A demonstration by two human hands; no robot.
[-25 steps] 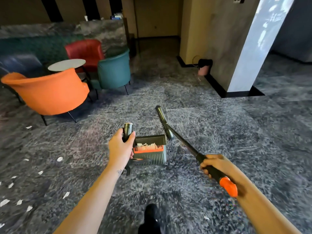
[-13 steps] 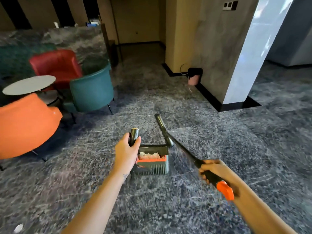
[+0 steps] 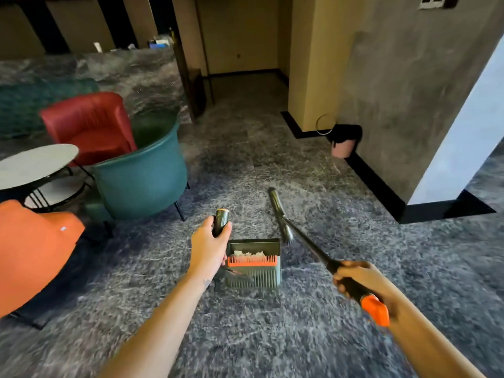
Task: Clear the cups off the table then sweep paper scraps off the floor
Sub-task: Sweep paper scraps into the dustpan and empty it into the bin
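The grey marbled floor (image 3: 327,336) fills most of what I see, running back to a grey wall (image 3: 409,91) with a black skirting on my right. Along the floor's left edge stand three tub chairs: the orange chair (image 3: 35,252) nearest me, the teal chair (image 3: 141,175) behind it, and the red chair (image 3: 87,124) farthest back. The round bench (image 3: 35,162) sits between them, its rim just beside the teal chair's back.

The broom (image 3: 305,244) slants from lower right up toward the middle of the floor, its dark head (image 3: 279,214) tilted and just beside the dustpan's far right corner. The fingers of my right hand (image 3: 354,279) are wrapped round its black grip, just above the orange end cap (image 3: 375,309).

A small pink bin (image 3: 344,147) lined with a black bag stands at the foot of the wall.

The green dustpan (image 3: 253,276) is in the middle of the floor, in front of me; I cannot tell whether it touches the floor. The fingers of my left hand (image 3: 208,249) are curled tight round its upright dark handle (image 3: 221,222). An orange comb (image 3: 252,261) crosses the pan, and white paper scraps (image 3: 248,253) lie inside, just behind it.
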